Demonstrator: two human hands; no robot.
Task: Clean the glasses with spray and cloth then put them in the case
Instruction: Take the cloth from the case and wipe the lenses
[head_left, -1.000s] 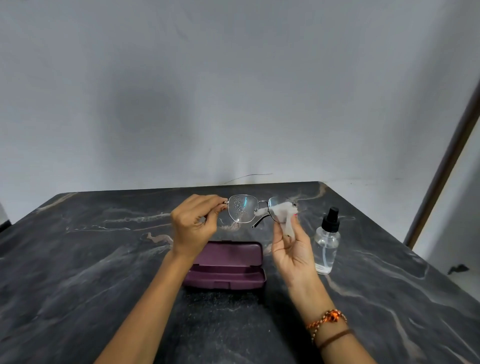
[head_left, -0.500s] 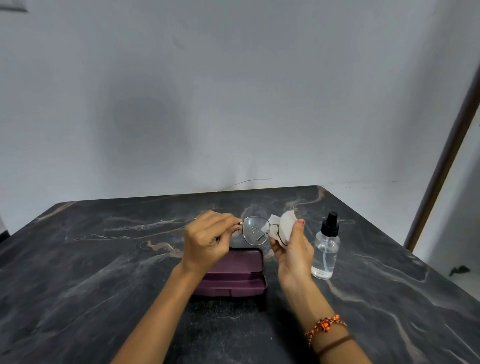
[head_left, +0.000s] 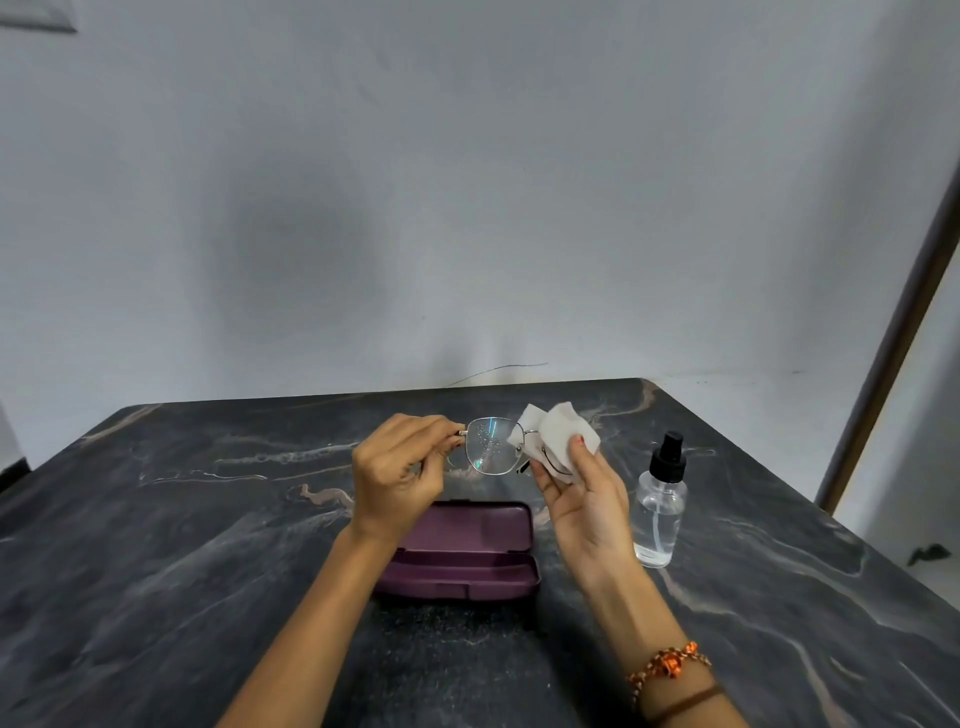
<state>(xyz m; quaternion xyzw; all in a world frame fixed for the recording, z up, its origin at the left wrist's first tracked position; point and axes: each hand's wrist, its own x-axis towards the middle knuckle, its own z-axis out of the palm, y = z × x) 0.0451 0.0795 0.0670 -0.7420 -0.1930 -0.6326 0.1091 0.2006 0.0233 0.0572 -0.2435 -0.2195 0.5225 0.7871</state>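
I see the glasses (head_left: 491, 447) held above the open case (head_left: 467, 551), droplets on the bare lens. Left grip (head_left: 400, 475) pinches the frame's end; right grip (head_left: 582, 493) presses the cloth (head_left: 558, 431) round the other lens. Spray bottle (head_left: 658, 506) stands on the bench (head_left: 182, 545), right of the case.

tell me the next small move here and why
Probably slide the cloth in the right hand across to the uncovered lens of the glasses, which the left hand pinches by the frame end: droplets show on that lens, and the cloth covers the other.
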